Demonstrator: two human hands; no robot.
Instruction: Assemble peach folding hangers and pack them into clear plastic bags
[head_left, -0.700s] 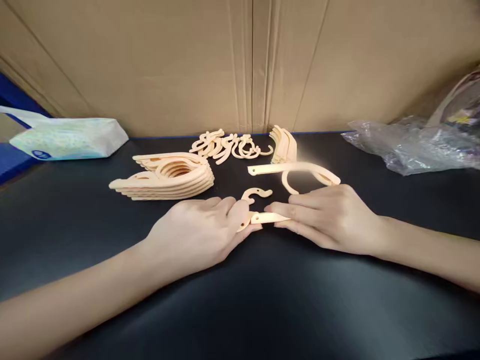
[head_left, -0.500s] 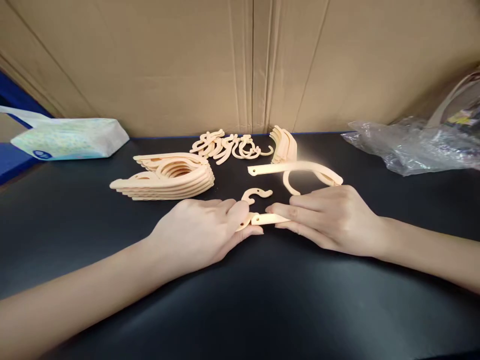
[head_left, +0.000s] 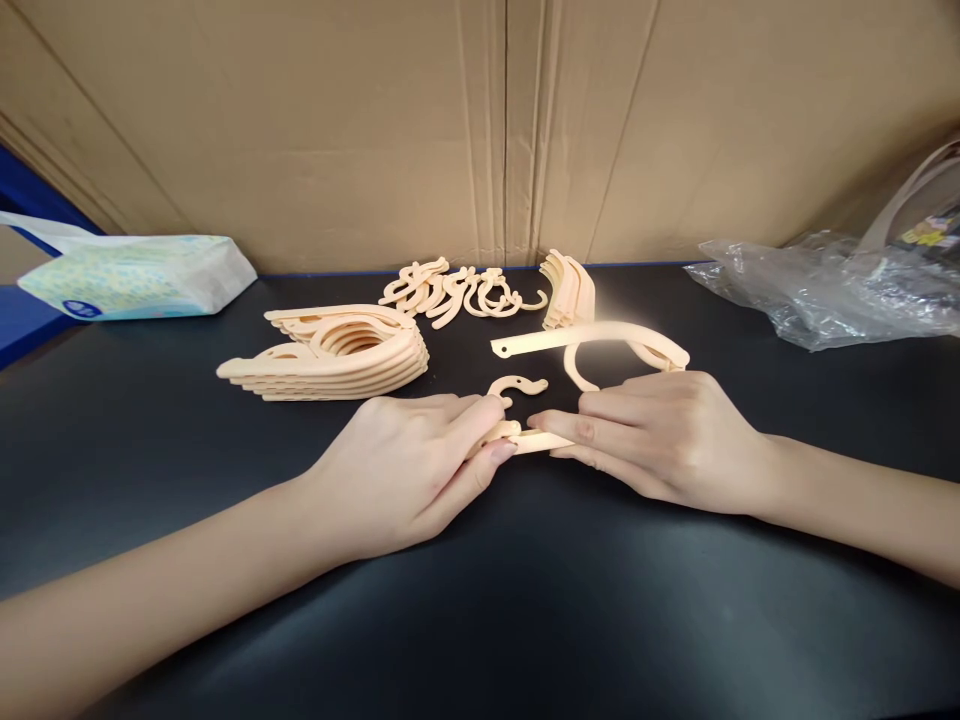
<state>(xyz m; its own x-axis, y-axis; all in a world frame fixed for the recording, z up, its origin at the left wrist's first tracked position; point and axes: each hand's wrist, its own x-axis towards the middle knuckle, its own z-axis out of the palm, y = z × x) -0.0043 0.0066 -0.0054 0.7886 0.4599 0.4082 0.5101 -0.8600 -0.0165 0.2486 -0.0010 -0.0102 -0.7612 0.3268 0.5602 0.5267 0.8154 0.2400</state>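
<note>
My left hand (head_left: 409, 470) is closed, thumb and forefinger pinching a small cream plastic piece (head_left: 501, 431) whose far part is hidden in the palm. Its rounded tip lies over the end of a hanger arm (head_left: 544, 441). Opposite, my right hand (head_left: 667, 440) is closed around a curved cream plastic hanger part, its fingers pressing on that lower arm. The part's upper bar (head_left: 585, 335), with a hole at its left end, stands out beyond my right knuckles. Just past my left fingertips shows a cream hook (head_left: 521, 384); whether it joins the pinched piece I cannot tell.
A stack of curved hanger parts (head_left: 337, 380) lies left, with loose hooks (head_left: 450, 292) behind. Another bundle of hanger parts (head_left: 570, 290) stands at the back. A tissue pack (head_left: 142, 275) is far left, a clear plastic bag (head_left: 810, 290) far right. Cardboard (head_left: 300, 130) walls the black table's (head_left: 480, 620) back.
My left hand has shifted slightly, and the piece in it has moved up and right, so its tip now covers the holed end of the lower arm. My right hand has barely moved.
</note>
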